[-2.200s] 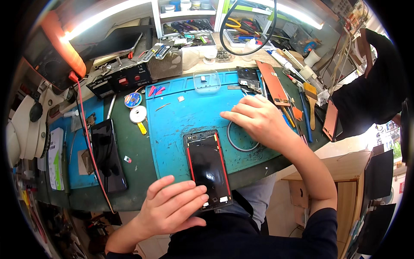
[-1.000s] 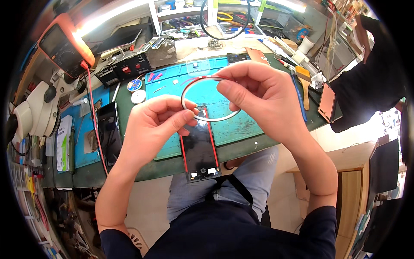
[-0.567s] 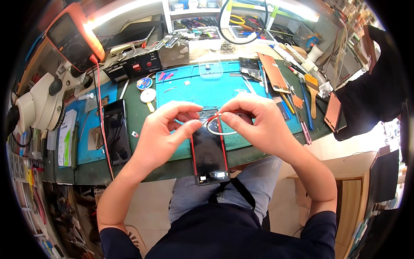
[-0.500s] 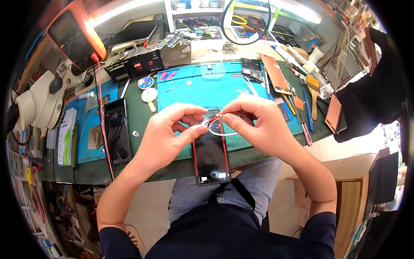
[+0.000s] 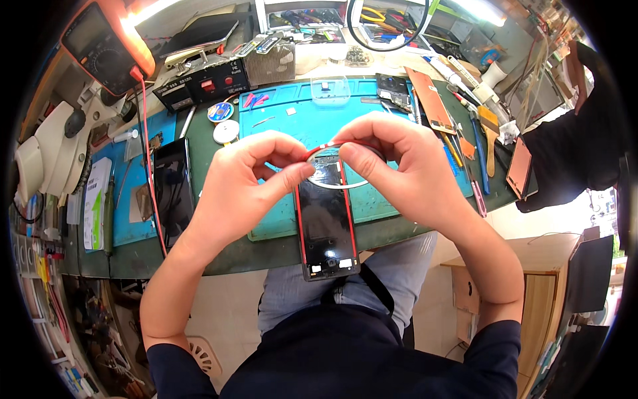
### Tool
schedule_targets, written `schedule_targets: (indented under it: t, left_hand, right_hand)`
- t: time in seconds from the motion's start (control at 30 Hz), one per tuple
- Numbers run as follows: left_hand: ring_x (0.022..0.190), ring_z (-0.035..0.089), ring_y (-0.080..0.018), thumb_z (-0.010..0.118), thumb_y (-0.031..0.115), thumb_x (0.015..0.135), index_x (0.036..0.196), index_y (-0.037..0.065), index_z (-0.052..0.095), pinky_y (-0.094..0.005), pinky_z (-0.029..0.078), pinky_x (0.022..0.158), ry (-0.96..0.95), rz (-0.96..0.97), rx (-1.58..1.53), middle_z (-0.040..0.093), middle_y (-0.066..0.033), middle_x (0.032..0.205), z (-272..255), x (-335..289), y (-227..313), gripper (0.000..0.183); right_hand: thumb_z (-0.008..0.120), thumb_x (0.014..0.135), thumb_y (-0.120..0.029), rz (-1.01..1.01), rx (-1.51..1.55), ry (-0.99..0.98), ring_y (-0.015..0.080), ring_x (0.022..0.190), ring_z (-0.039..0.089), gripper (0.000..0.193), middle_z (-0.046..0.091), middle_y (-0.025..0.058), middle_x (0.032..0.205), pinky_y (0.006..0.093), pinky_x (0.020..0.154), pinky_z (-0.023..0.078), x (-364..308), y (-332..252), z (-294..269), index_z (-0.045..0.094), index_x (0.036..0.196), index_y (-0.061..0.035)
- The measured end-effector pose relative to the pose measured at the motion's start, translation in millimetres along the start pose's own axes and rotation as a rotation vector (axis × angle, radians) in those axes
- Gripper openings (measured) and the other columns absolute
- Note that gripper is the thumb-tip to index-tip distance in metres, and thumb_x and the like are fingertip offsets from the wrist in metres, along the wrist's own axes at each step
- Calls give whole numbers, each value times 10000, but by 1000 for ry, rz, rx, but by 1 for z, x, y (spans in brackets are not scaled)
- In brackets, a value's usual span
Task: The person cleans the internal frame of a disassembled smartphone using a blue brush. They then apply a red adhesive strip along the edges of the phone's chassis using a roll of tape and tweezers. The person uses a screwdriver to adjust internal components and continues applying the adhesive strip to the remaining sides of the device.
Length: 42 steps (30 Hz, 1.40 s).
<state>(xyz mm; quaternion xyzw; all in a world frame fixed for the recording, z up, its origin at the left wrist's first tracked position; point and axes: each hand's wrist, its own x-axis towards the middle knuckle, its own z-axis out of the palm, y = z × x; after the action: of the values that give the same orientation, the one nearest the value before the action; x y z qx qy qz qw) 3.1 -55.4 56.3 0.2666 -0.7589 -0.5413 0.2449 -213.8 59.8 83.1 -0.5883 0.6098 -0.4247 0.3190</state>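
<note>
Nearest, a dark phone frame (image 5: 325,229) with red side strips lies across the near edge of the table (image 5: 256,258), its lower end jutting past and its upper part on a blue mat (image 5: 382,211). Over that upper part, the left hand (image 5: 242,178) has its grip pinching the left side of a thin red-and-white loop (image 5: 340,187), and the right hand's (image 5: 417,163) grip pinches its upper part; beyond, toward the table's far edge, sits a clear box (image 5: 331,98)
</note>
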Motion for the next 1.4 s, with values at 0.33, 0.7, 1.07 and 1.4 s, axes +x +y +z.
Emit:
schedule_targets:
  t: [0.33,0.7,1.07,1.4]
  left_hand:
    - [882,726,-101,792,82,996,1155,-14,750,-251,585,757,-10,166,242,774,-55,1020,-6,9,11,190]
    - [906,766,-126,768,82,1020,1146,-16,762,-258,606,733,3,71,128,791,-68,996,-8,10,5,160]
    - [857,763,-120,778,37,988,1090,-21,782,-256,603,716,42,241,273,780,-70,978,-6,9,6,117]
    - [827,737,-178,820,-54,863,1003,1,796,-288,590,699,97,587,520,771,-95,947,-13,13,-1,152]
  right_hand:
    - [768,935,-131,-227,-74,161,191,670,645,147,710,105,814,339,639,519,19,5,13,778,993,4]
    - [762,1005,-136,-157,-182,86,89,736,613,135,712,23,864,266,659,495,14,4,10,769,1040,-6]
    - [799,920,-153,-173,-304,87,226,716,678,122,749,96,847,362,669,542,9,3,9,794,979,-47]
    - [794,973,-149,75,118,-61,63,776,650,182,761,42,869,262,695,543,6,3,2,803,1042,19]
